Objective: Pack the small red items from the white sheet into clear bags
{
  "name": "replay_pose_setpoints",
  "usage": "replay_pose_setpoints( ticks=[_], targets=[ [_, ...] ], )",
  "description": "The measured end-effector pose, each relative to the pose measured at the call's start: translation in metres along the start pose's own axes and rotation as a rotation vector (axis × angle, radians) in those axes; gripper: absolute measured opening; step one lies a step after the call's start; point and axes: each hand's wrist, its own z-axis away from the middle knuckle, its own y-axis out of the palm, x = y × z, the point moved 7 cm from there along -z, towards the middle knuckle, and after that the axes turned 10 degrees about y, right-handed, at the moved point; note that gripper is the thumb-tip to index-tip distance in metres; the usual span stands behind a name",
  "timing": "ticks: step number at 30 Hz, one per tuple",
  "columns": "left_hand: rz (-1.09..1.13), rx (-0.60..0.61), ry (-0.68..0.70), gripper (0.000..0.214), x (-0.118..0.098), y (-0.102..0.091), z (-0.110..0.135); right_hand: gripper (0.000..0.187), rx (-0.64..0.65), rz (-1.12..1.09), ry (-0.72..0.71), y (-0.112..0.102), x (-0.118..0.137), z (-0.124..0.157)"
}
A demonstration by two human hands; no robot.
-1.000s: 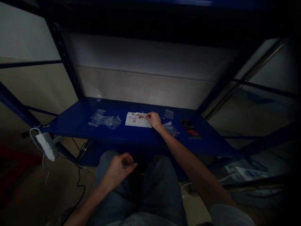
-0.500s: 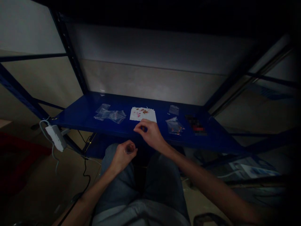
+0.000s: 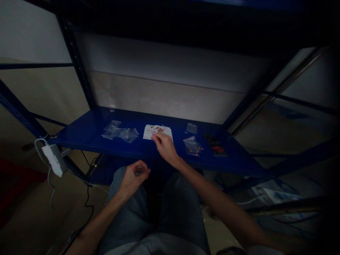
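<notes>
My left hand (image 3: 135, 176), above my lap, has its fingers wrapped round a small clear bag or cup (image 3: 139, 170); its exact kind is hard to make out in the dim light. My right hand (image 3: 164, 143) reaches over the front part of a white paper sheet (image 3: 147, 134), thumb and fingertips pinched together. Whatever is between those fingertips, if anything, is too small to tell. Several small brown and pink pieces (image 3: 160, 130) lie scattered on the paper, just beyond my right fingers.
The paper lies on a blue metal shelf (image 3: 159, 152). Clear zip bags (image 3: 122, 134) lie to its left. To its right are a zip bag with small pieces (image 3: 192, 146), a flat bag (image 3: 191, 128) and a dark blurred item (image 3: 215, 144). A white power strip (image 3: 54, 160) hangs at the left.
My right hand has moved from the shelf's front edge onto the paper, its fingers now by the pieces. My left hand keeps its hold above my lap. The view has shifted slightly.
</notes>
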Motion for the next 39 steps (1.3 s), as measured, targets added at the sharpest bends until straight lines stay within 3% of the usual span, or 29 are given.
replay_pose_setpoints(
  ticks=[2, 4, 7, 12, 19, 23, 26, 29, 32, 35, 39],
  targets=[
    [0.008, 0.014, -0.017, 0.017, 0.002, 0.002, 0.001, 0.022, -0.084, 0.089, 0.216, 0.002, -0.059, -0.041],
    [0.006, 0.023, -0.023, 0.018, 0.005, 0.003, 0.001, 0.019, -0.066, 0.167, 0.381, 0.011, -0.112, -0.072],
    [-0.016, 0.019, -0.039, 0.019, 0.008, 0.0, 0.0, 0.015, 0.012, 0.205, 0.418, 0.028, -0.159, -0.096],
    [-0.053, 0.016, -0.059, 0.019, 0.001, -0.006, -0.006, 0.009, 0.011, 0.194, 0.337, 0.04, -0.176, -0.097],
    [-0.112, 0.056, -0.045, 0.02, 0.0, -0.003, -0.005, 0.006, -0.032, 0.174, 0.39, 0.034, -0.179, -0.096],
    [-0.15, 0.081, -0.01, 0.017, 0.003, 0.004, -0.001, 0.009, -0.169, -0.018, 0.43, 0.01, -0.163, -0.098],
    [-0.143, 0.083, -0.002, 0.017, 0.004, 0.007, 0.0, 0.008, -0.179, -0.222, 0.342, -0.005, -0.12, -0.084],
    [-0.098, 0.08, -0.01, 0.016, 0.006, 0.01, 0.0, 0.007, -0.036, -0.439, 0.213, -0.011, -0.059, -0.045],
    [-0.042, 0.082, 0.011, 0.017, 0.006, 0.013, 0.002, 0.018, 0.129, -0.617, 0.205, -0.012, -0.011, 0.009],
    [0.008, 0.085, 0.023, 0.018, 0.006, 0.016, 0.006, 0.015, 0.273, -0.654, 0.222, -0.009, 0.015, 0.055],
    [0.083, 0.109, 0.023, 0.017, 0.007, 0.021, 0.012, 0.008, 0.343, -0.554, 0.18, -0.006, 0.034, 0.086]
  ],
)
